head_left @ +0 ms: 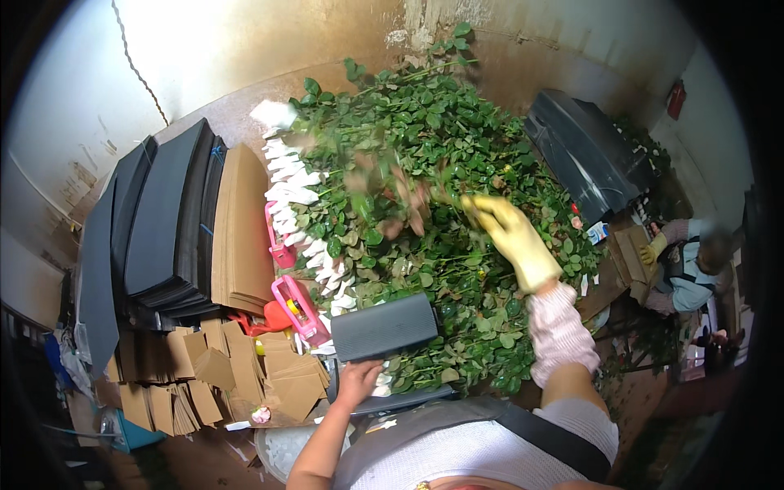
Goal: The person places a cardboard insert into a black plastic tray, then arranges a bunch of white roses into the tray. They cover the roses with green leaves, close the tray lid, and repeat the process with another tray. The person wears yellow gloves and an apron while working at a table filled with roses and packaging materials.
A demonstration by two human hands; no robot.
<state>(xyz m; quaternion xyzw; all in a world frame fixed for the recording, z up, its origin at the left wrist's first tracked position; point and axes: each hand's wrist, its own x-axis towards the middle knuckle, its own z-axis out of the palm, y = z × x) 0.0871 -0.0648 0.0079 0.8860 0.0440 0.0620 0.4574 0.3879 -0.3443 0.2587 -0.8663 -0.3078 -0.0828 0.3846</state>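
Note:
My bare left hand [359, 382] is at the near edge of a dark grey corrugated cardboard sheet [384, 328], its fingers closed on that edge. The sheet is bent over and rests on a large heap of leafy rose stems [457, 122]. My right hand [514, 241], in a yellow glove, reaches over the middle of the heap with its fingers closed around a leafy stem. Leaves to the left of the glove are smeared by motion. White-wrapped ends [294, 192] line the heap's left side; one at the far left is blurred.
Stacked dark sheets [167, 212] and brown cardboard [241, 229] stand left. Nearer are pink tape dispensers [298, 310], a red one [273, 318] and cut cardboard pieces [188, 359]. A dark bundle [584, 151] lies at the far right. Another person [690, 265] works at the right.

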